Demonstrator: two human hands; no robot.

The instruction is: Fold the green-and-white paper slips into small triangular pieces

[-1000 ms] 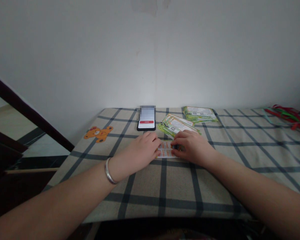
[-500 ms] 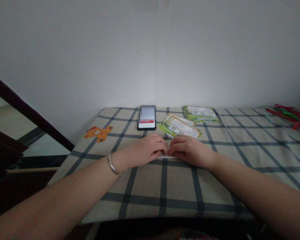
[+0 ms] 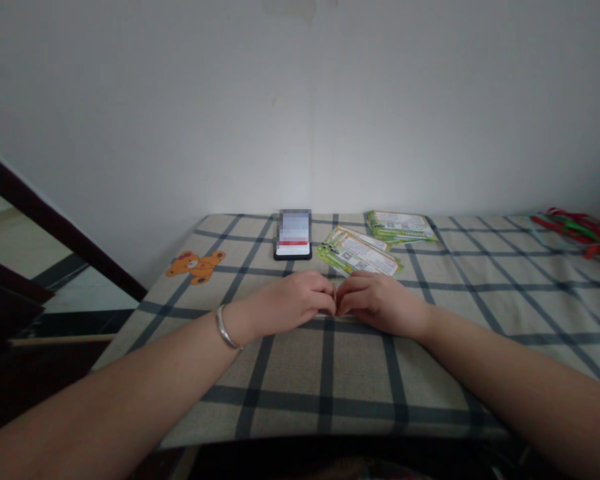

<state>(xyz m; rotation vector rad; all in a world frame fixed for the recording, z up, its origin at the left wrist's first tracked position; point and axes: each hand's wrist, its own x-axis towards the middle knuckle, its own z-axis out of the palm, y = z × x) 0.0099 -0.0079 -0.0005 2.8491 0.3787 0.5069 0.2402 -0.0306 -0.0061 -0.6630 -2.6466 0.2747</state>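
Green-edged cards (image 3: pixel 361 256) sit back, probably freeing up space; left hand (image 3: pixel 300 301) and right hand (image 3: pixel 383 303) curl over a mostly hidden card (image 3: pixel 335 292), gripping or just pressing, can't tell.

Lit phone (image 3: pixel 293 236), part pixelated, lies nr pale wall (image 3: pixel 180 107) at back of checked cloth (image 3: pixel 290 373) w/ orange bear pic (image 3: pixel 197 267) to phone's L, red & green strips (image 3: pixel 587 233) bunched far R, & dark rail (image 3: pixel 63 227) slanting down at far L.
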